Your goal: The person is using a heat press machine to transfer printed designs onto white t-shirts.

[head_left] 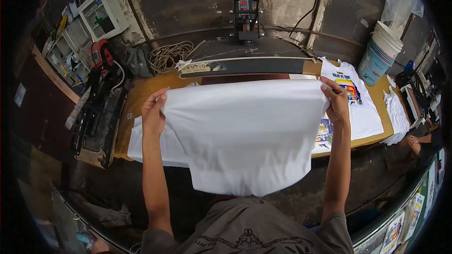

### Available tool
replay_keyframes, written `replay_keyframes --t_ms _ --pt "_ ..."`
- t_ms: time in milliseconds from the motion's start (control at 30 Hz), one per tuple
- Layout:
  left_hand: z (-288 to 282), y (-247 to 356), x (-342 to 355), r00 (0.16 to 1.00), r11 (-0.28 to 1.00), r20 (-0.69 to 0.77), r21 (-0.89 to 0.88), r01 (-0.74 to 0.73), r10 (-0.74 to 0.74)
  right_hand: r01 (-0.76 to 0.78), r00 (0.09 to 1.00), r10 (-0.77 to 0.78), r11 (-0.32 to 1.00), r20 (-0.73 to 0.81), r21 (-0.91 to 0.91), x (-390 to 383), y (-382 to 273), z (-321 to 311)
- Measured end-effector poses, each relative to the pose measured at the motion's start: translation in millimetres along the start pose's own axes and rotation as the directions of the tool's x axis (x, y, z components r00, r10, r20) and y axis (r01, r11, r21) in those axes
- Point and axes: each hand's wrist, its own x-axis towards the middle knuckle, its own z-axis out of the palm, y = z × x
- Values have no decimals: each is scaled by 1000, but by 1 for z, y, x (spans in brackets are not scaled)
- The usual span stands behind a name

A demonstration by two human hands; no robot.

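Left hand [154,110] and right hand [335,101] each pinch an upper corner of the white cloth [245,134], spread between them. Cloth hangs in front of the press [254,67]; printed white shirt [365,113] lies on table [137,95], right side.

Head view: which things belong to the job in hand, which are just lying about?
Likely in the job:
white cloth, held up between left hand and right hand
black press beyond it
printed white shirt

Likely just lying about:
coiled rope
stacked buckets
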Motion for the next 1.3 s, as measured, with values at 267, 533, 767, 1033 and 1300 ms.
replay_keyframes --t_ms 267,533,767,1033,1300 --pt "-17 -73 -42 970 928 -59 282 242 -235 -226 974 223 961 -34 -159 -28 93 -28" --pt "-43 -85 -57 961 954 -1 126 274 -276 -162 983 165 986 -83 39 -45 114 -28" --pt "-59 -75 -153 821 785 -85 251 566 -564 -410 908 409 824 -90 -391 -133 116 -53" --pt "-37 -3 -141 950 941 -31 130 313 -312 -226 972 222 974 82 35 -111 40 -49" --pt "-16 9 -138 952 935 -6 184 302 -306 -153 987 157 985 44 -74 -103 22 -41"
